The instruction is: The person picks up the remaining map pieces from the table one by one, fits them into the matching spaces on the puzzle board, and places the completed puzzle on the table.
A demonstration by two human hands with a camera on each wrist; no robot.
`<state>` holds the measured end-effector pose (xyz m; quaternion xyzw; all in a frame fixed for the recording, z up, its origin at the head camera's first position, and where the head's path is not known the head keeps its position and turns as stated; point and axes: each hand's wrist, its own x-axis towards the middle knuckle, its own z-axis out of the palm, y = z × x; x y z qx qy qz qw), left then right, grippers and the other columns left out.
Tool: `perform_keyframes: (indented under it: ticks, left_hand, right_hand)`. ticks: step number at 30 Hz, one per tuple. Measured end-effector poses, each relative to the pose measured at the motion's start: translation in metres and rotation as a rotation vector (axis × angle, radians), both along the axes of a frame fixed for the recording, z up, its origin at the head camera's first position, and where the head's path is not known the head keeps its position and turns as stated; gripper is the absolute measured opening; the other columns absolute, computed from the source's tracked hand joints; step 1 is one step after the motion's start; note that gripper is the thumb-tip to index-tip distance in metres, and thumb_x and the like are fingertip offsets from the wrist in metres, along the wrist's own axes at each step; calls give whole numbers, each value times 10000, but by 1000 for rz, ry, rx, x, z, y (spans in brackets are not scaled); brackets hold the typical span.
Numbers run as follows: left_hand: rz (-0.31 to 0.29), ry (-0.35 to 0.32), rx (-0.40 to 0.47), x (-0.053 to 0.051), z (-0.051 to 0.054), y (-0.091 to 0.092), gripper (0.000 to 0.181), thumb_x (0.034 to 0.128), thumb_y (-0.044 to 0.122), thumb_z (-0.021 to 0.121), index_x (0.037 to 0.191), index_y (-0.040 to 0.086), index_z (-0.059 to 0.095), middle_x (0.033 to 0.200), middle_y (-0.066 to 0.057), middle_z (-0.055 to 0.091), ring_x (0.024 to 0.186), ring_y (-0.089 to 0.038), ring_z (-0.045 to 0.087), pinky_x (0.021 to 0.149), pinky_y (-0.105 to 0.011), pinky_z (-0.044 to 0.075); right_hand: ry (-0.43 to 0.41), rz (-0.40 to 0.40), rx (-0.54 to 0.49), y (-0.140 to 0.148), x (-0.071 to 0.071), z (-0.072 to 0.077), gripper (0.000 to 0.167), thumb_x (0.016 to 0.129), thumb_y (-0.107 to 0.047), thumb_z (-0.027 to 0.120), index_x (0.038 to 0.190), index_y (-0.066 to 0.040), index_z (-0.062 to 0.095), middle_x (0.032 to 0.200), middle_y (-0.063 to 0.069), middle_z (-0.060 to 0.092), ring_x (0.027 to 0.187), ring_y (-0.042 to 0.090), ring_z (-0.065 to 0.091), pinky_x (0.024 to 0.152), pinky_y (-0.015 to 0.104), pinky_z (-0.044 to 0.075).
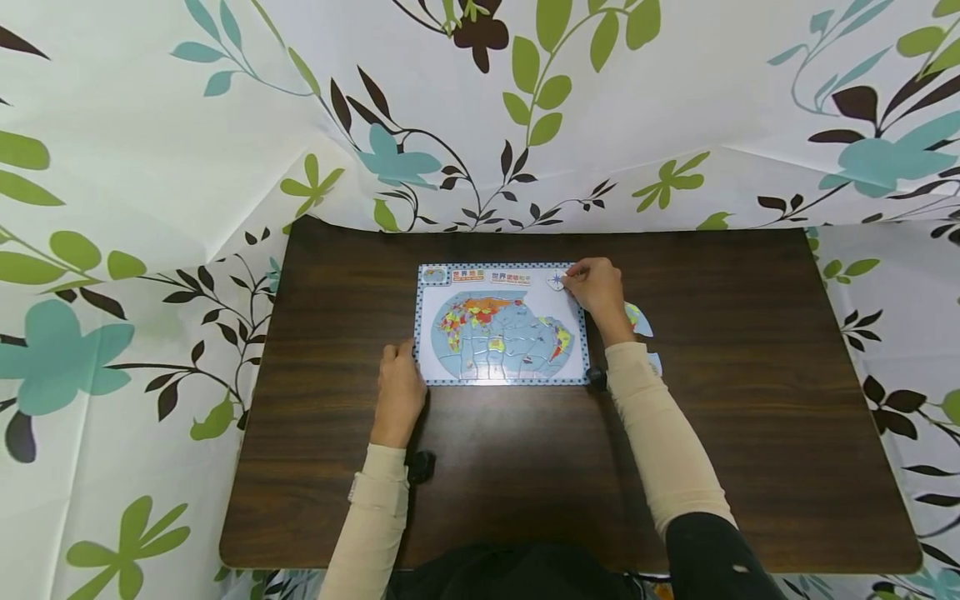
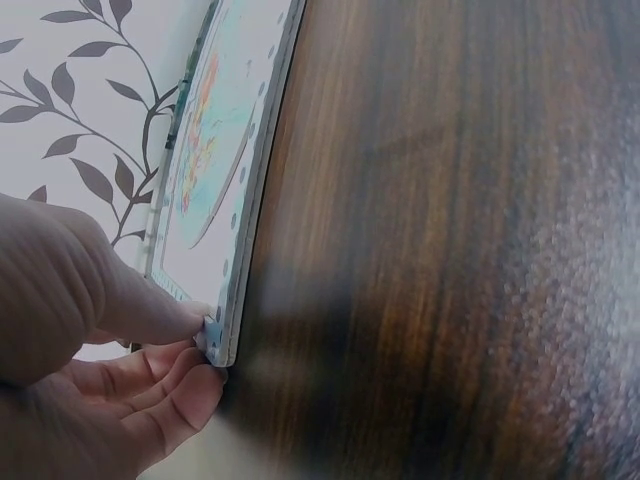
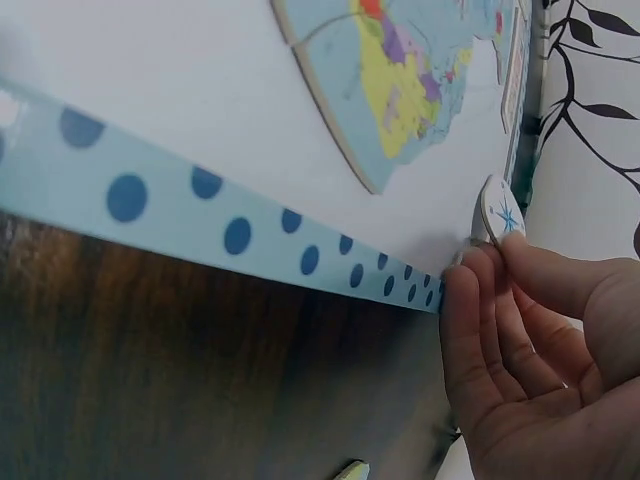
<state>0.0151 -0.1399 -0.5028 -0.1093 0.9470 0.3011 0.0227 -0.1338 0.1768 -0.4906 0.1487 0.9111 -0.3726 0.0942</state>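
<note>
A world-map jigsaw board (image 1: 426,312) with a dotted blue border lies on the table, many of its map pieces (image 1: 517,337) set in. A gap shows at the upper right of the map. With thumb on top and fingers at the edge, my left hand (image 1: 400,387) pinches the board's left side near a corner (image 2: 215,345). My right hand (image 1: 600,292) pinches a small round compass piece (image 3: 503,208) between thumb and fingers at the board's upper right. In the right wrist view that piece is tilted up from the white surface, the fingers beside the dotted border.
Loose map pieces lie right of the board, partly hidden by the right arm: one upper piece (image 1: 640,320) and one lower piece (image 1: 655,363). The dark wooden table (image 1: 765,400) meets a leaf-patterned cloth (image 1: 465,192) at its back edge.
</note>
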Motion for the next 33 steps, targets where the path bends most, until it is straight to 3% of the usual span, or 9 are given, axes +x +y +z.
perform_keyframes:
  ticks: [8,33]
  left_hand:
    - [0,-73,17,-2,0,-1,392,1051,-48,536,1436,-80,601,1306,-327,583,1190,-491,637,964,-598,579]
    - [-7,-49,23,-1,-2,-1,383,1049,-57,538,1425,-87,609,1266,-326,591,1146,-480,643,940,-597,581]
  right_hand:
    - [45,19,45,-1,2,-2,231,1020,-211,719,1119,-10,776,971,148,728,856,274,648,724,343,483]
    - [23,-1,35,1,9,-4,239,1023,-222,721,1157,-28,758,1006,158,716,903,297,635,795,417,515]
